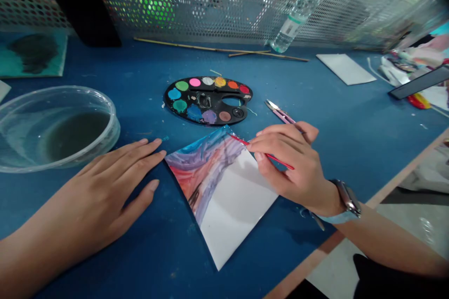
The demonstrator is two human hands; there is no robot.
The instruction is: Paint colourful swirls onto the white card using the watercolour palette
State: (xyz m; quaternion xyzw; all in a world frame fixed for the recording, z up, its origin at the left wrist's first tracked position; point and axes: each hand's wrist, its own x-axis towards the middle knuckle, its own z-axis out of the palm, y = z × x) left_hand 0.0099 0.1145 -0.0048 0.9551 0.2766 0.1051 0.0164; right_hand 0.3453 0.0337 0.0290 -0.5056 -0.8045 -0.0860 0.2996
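A square white sheet of smooth paper or thin card (231, 201) lies turned like a diamond on the dark blue, flat table (140, 266). Its upper left part carries streaky bands of blue, purple, red and orange paint; the lower right part is white. Behind its upper corner is a black, kidney-shaped paint palette (214, 103) with round wells of many colours. A round bowl of clear plastic (113, 114) on the left contains dark, cloudy water.

The right hand (289, 163) pinches a thin red paintbrush (280, 161) between thumb and fingers, its tip at the painted upper corner; whether the tip is pressing, I cannot tell. The wrist, with a watch (349, 198) on a pale strap, is over the table. The left hand (108, 191) is palm down, fingers stretched and thumb apart, holding nothing. Its fingertips are just beside the left corner of the sheet; contact is not certain.

The wooden table edge (312, 261) runs obliquely under the right forearm. Small scissors with pink handles (280, 113) lie near the right hand, beyond the knuckles. Blue surface extends from them toward a white rectangular card (345, 69). Farther back, thin sticks (210, 49) lie before a perforated screen (217, 4).
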